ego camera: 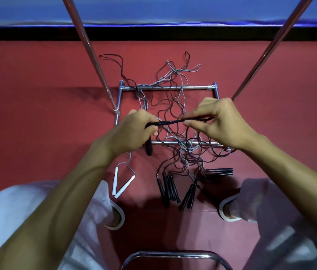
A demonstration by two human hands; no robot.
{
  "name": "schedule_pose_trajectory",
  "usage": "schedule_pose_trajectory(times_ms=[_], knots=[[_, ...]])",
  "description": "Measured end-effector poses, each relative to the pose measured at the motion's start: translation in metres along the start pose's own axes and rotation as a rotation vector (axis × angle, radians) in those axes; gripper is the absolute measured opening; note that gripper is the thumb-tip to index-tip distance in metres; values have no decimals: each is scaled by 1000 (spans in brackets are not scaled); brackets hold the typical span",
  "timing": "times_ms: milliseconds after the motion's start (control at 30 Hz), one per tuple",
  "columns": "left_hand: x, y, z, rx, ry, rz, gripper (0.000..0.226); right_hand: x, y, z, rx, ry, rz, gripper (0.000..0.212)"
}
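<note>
Red cloth-covered floor (37,114), matt and lightly creased, carries a rectangular frame of chromed tube (173,87), from which two polished poles (87,45) rise toward the camera. Draped across the frame lies a tangle of thin cords (173,106), black and grey, glossy and springy in their loops, evidently skipping ropes awaiting sorting. Left hand (132,131): fingers curled round a black skipping rope (171,121) and its tapered handle (149,149), which hangs below the palm. Right hand (219,119): thumb and fingers pinched on the same rope, doubled and drawn taut between the hands above the frame, likely to gather it clear of the tangle; the strand count is not discernible. Slim black handles (170,189) lie grouped on the floor near the feet, two white ones (122,187) apart to the left.
</note>
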State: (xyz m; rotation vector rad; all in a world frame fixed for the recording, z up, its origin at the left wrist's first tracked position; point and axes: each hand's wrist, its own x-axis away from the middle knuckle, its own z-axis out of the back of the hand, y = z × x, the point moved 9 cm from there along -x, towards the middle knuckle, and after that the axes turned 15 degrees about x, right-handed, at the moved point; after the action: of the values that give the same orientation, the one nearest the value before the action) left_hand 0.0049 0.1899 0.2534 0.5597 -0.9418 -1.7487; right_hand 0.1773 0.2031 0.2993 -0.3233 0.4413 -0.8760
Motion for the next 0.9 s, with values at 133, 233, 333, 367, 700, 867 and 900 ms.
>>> schedule_pose_trajectory(times_ms=[133, 233, 333, 367, 700, 867, 900], knots=[[-4, -9, -7, 43, -47, 41, 25, 1, -9, 13, 63, 91, 50, 9], [-4, -9, -9, 67, -69, 54, 33, 4, -13, 16, 69, 81, 67, 8], [-4, -7, -5, 96, -60, 45, 31, 3, -8, 14, 60, 8, 19, 12], [-4, -7, -3, 110, -52, 42, 30, 3, -5, 9, 26, -53, -6, 13], [-1, 6, -5, 42, -17, -111, 29, 18, 6, -56, -502, -570, -292, 28], [-1, 4, -4, 1, 0, -132, 22, 6, 12, -34, -350, -302, -239, 16], [-1, 5, -4, -9, 17, -142, 21, 6, 13, -30, -295, -260, -223, 15]])
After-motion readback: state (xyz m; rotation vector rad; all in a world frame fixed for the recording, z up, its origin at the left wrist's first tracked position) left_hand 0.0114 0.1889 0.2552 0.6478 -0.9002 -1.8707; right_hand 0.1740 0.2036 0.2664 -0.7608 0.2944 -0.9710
